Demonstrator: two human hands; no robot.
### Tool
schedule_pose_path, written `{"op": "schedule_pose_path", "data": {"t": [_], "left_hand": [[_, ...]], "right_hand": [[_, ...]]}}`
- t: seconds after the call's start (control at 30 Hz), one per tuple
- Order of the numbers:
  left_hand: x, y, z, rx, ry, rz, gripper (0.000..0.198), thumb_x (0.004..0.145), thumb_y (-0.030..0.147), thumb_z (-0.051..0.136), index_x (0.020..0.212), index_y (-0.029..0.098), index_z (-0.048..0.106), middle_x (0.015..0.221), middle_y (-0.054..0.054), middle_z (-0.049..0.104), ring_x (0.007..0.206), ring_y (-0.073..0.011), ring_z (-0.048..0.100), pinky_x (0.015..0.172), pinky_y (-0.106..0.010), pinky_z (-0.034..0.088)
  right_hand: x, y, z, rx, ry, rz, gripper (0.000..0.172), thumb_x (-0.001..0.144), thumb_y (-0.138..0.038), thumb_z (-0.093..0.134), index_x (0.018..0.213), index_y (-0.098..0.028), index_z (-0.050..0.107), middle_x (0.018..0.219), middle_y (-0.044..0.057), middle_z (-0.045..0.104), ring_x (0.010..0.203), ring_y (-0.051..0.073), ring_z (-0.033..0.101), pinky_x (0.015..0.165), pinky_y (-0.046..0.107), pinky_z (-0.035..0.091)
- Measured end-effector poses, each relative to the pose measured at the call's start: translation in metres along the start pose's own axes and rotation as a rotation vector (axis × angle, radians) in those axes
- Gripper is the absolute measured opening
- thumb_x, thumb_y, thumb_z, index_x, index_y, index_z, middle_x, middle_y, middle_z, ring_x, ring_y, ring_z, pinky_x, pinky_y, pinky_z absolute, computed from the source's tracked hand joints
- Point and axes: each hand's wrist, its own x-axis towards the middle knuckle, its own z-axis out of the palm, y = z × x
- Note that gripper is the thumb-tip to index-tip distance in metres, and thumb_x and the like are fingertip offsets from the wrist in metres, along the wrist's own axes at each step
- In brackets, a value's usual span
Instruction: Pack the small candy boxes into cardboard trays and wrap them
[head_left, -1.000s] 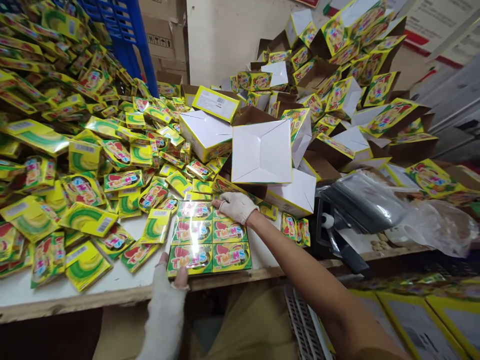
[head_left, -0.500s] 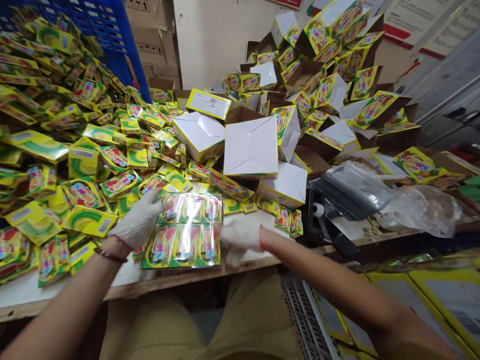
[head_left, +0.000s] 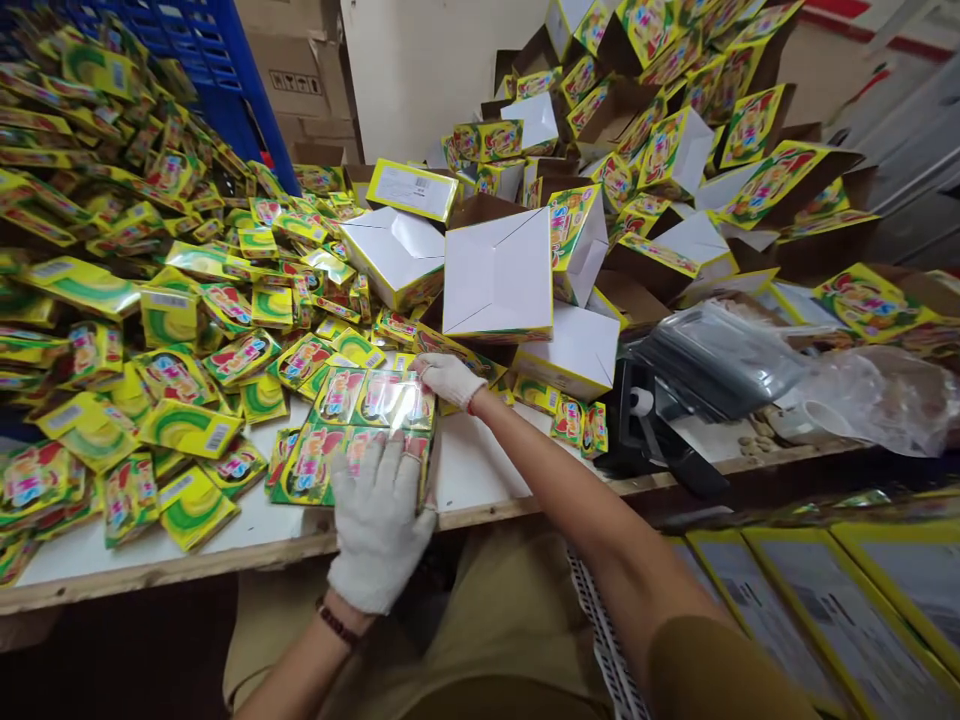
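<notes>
A flat pack of small yellow-green boxes (head_left: 341, 395), set in two rows under shiny clear film, lies near the table's front edge. My left hand (head_left: 382, 520), in a white knitted glove, rests flat over the pack's near side with its fingers spread. At the far right corner, my right hand (head_left: 454, 382), also gloved, has its fingers bent against the pack's edge. Loose small boxes (head_left: 199, 505) lie in a heap left of the pack. Part of the pack's near side is hidden under my left hand.
Larger cartons with white bottoms (head_left: 499, 270) are piled behind and to the right. A blue plastic crate (head_left: 259, 120) stands at the back left. Right of the hands lie a black tape dispenser (head_left: 637, 420) and clear plastic bags (head_left: 877, 400). Packed cartons (head_left: 810, 590) sit below the table.
My left hand has moved from the pack's left side onto its near side. My right hand has gone up to the far right corner. The pack is slightly turned and shifted.
</notes>
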Motion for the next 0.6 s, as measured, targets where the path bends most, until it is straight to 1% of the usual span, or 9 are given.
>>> {"op": "schedule_pose_path", "data": {"t": [0.03,0.1,0.17,0.23,0.33,0.43,0.5,0.6], "left_hand": [[-0.003,-0.014,0.001,0.009,0.003,0.014,0.040,0.082,0.026,0.062,0.119,0.011,0.060,0.125,-0.020,0.066,0.120,-0.0417,0.058,0.107,-0.070,0.030],[-0.011,-0.047,-0.003,0.030,0.018,0.060,0.035,0.085,0.026,0.061,0.117,0.011,0.060,0.125,-0.020,0.066,0.116,-0.0405,0.061,0.104,-0.068,0.036],[-0.022,-0.076,-0.009,0.045,0.044,0.106,0.032,0.087,0.023,0.061,0.116,0.011,0.059,0.122,-0.021,0.067,0.110,-0.0382,0.064,0.100,-0.062,0.043],[-0.032,-0.094,-0.013,0.034,0.091,0.136,0.030,0.087,0.019,0.063,0.116,0.012,0.058,0.117,-0.020,0.068,0.106,-0.0348,0.065,0.098,-0.056,0.048],[-0.040,-0.102,-0.013,-0.011,0.186,0.159,0.030,0.084,0.015,0.067,0.113,0.015,0.057,0.106,-0.015,0.071,0.099,-0.0289,0.067,0.095,-0.049,0.052],[-0.041,-0.102,-0.009,-0.038,0.228,0.181,0.033,0.082,0.009,0.068,0.113,0.016,0.057,0.099,-0.012,0.070,0.094,-0.0253,0.066,0.089,-0.041,0.054],[-0.041,-0.104,-0.007,-0.016,0.234,0.216,0.033,0.082,0.006,0.065,0.112,0.016,0.057,0.098,-0.012,0.070,0.091,-0.0248,0.065,0.082,-0.038,0.054],[-0.040,-0.107,-0.006,0.016,0.263,0.291,0.026,0.082,0.007,0.063,0.104,0.018,0.058,0.091,-0.010,0.069,0.084,-0.0243,0.063,0.074,-0.036,0.050]], "right_hand": [[0.004,-0.002,0.004,-0.022,-0.038,0.013,0.035,0.097,-0.034,0.040,0.076,-0.016,0.062,0.069,-0.001,0.062,0.071,0.014,0.056,0.070,0.024,0.042],[0.001,-0.008,0.008,-0.090,-0.071,0.024,0.036,0.097,-0.035,0.043,0.070,-0.017,0.060,0.065,-0.001,0.061,0.069,0.013,0.054,0.067,0.023,0.038],[-0.013,-0.014,0.010,-0.166,-0.074,0.036,0.033,0.093,-0.038,0.051,0.069,-0.018,0.061,0.070,0.000,0.063,0.071,0.014,0.054,0.065,0.023,0.036],[-0.033,-0.020,0.011,-0.228,-0.065,0.066,0.026,0.088,-0.039,0.057,0.073,-0.019,0.063,0.076,0.001,0.065,0.072,0.014,0.053,0.063,0.024,0.034],[-0.057,-0.029,0.012,-0.283,-0.076,0.131,0.022,0.084,-0.040,0.063,0.077,-0.019,0.063,0.079,0.002,0.064,0.071,0.015,0.052,0.060,0.025,0.032],[-0.069,-0.035,0.013,-0.257,-0.095,0.204,0.024,0.078,-0.039,0.070,0.072,-0.018,0.060,0.075,0.001,0.062,0.069,0.014,0.052,0.058,0.025,0.032],[-0.072,-0.034,0.015,-0.155,-0.079,0.238,0.024,0.076,-0.036,0.073,0.071,-0.019,0.058,0.069,0.000,0.060,0.066,0.013,0.052,0.056,0.024,0.034],[-0.077,-0.025,0.024,0.161,-0.035,0.328,0.018,0.076,-0.028,0.072,0.077,-0.020,0.055,0.060,-0.003,0.057,0.055,0.011,0.053,0.051,0.022,0.037]]}}
